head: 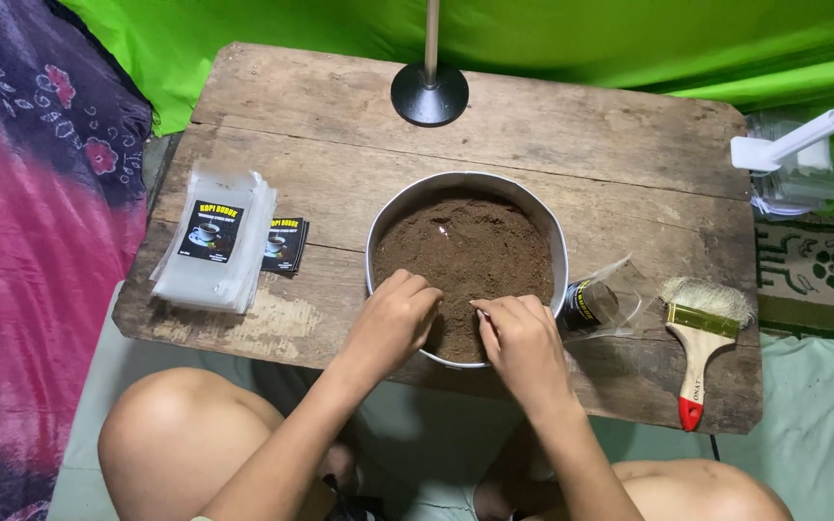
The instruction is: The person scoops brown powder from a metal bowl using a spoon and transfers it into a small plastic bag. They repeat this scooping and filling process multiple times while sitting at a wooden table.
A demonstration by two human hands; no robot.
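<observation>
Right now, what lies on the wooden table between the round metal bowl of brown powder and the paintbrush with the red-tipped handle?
In the head view, a clear plastic pouch with a dark label lies there, against the round metal bowl, apart from the paintbrush.

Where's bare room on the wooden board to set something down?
Free: the back strip of the worn wooden board right of the black round lamp base, and the patch between the base and the stack of clear plastic pouches. Crowded: the front, where both hands, left hand and right hand, meet over the round metal pan of brown powder, and the corner by the wooden-handled paintbrush.
</observation>
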